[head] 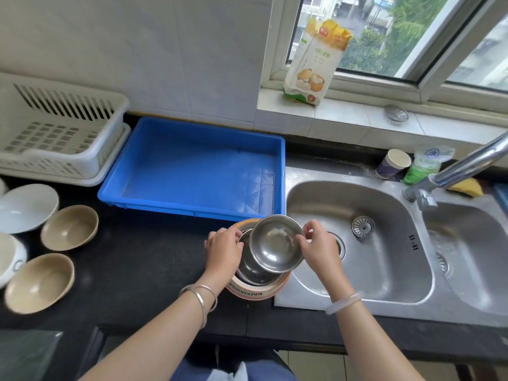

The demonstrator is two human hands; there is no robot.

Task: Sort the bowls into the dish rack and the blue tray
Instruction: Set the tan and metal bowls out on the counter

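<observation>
A small steel bowl (276,243) is tilted above a stack of steel bowls (254,269) that sits inside a pink paper bowl (257,292) at the counter's edge by the sink. My right hand (320,248) pinches the small bowl's right rim. My left hand (224,251) grips the left rim of the stack. The blue tray (192,163) lies just behind, with nothing in it. The white dish rack (55,133) stands at the far left, also holding nothing. Two tan bowls (70,226) (39,281) and white bowls (26,206) sit on the counter's left.
A double steel sink (357,243) with a tap (461,166) lies to the right. A paper cup (393,163), a green bag (426,166) and a yellow sponge (467,187) stand behind it. A flour bag (313,61) rests on the window sill.
</observation>
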